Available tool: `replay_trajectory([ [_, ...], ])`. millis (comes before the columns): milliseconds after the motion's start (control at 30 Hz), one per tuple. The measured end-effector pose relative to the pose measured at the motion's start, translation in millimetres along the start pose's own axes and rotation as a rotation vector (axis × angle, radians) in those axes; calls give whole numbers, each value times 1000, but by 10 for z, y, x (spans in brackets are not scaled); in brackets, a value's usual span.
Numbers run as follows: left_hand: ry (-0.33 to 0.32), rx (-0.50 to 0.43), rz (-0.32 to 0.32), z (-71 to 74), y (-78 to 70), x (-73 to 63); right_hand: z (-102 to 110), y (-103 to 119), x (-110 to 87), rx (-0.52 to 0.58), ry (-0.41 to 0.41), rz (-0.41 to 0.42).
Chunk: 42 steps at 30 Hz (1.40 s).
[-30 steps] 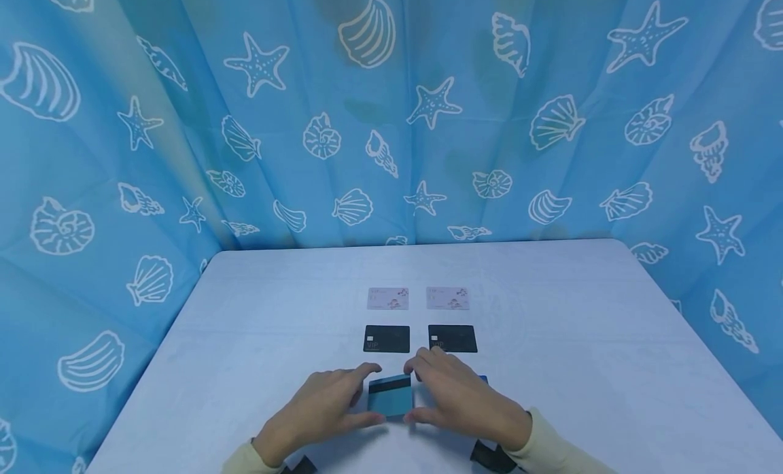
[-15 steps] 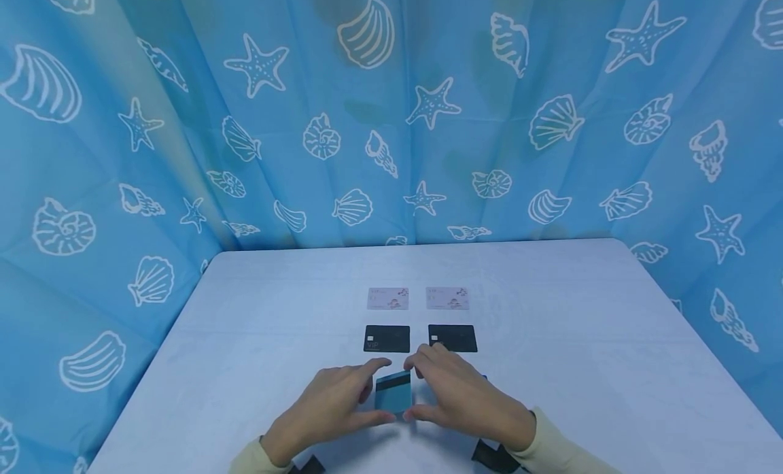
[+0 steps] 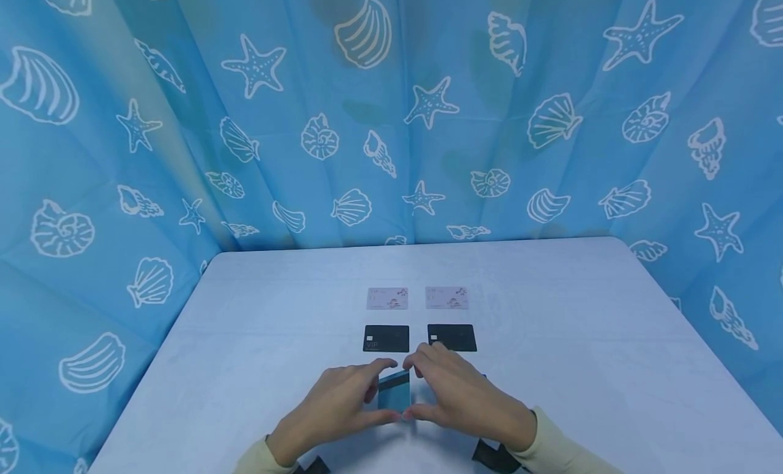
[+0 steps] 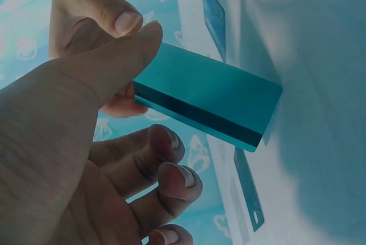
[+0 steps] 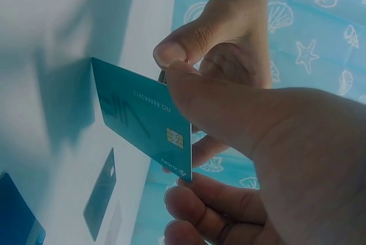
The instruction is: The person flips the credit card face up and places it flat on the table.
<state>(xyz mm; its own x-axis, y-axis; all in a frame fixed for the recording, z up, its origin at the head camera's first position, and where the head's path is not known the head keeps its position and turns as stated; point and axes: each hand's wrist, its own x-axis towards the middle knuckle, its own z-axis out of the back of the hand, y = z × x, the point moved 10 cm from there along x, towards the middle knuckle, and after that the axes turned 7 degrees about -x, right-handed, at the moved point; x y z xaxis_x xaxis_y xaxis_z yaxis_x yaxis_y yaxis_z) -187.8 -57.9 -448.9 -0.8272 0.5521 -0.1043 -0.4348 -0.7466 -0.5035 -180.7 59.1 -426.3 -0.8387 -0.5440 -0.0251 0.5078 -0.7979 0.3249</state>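
Note:
A teal card (image 3: 394, 394) with a dark magnetic stripe stands tilted between both hands. My right hand (image 3: 461, 396) pinches it along one end, thumb at one long edge and index finger at the opposite corner. My left hand (image 3: 342, 402) reaches in from the other side, its thumb close to the right thumb at the card's lower edge. In the left wrist view, the left fingertips (image 4: 180, 179) stay apart from the card's striped edge. The right wrist view shows the card's printed face with its gold chip (image 5: 175, 138).
Two pink cards (image 3: 387, 298) lie side by side farther back on the white table (image 3: 275, 304). Nearer are two black cards (image 3: 386, 339), the right one partly overlapped by the right fingers. A blue card (image 5: 20, 211) lies by the right hand.
My left hand has shifted to the right, toward the right hand. The teal card has turned and looks narrower in the head view, while the right hand stays nearly still.

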Motion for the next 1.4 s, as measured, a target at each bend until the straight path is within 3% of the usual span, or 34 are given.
replay_trajectory([
  [833, -21, -24, -39, 26, -95, 11, 69, 31, -18, -11, -4, -5],
  [1400, -16, -24, -24, 14, -154, 70, 115, 30, -43, -22, -26, -6],
])
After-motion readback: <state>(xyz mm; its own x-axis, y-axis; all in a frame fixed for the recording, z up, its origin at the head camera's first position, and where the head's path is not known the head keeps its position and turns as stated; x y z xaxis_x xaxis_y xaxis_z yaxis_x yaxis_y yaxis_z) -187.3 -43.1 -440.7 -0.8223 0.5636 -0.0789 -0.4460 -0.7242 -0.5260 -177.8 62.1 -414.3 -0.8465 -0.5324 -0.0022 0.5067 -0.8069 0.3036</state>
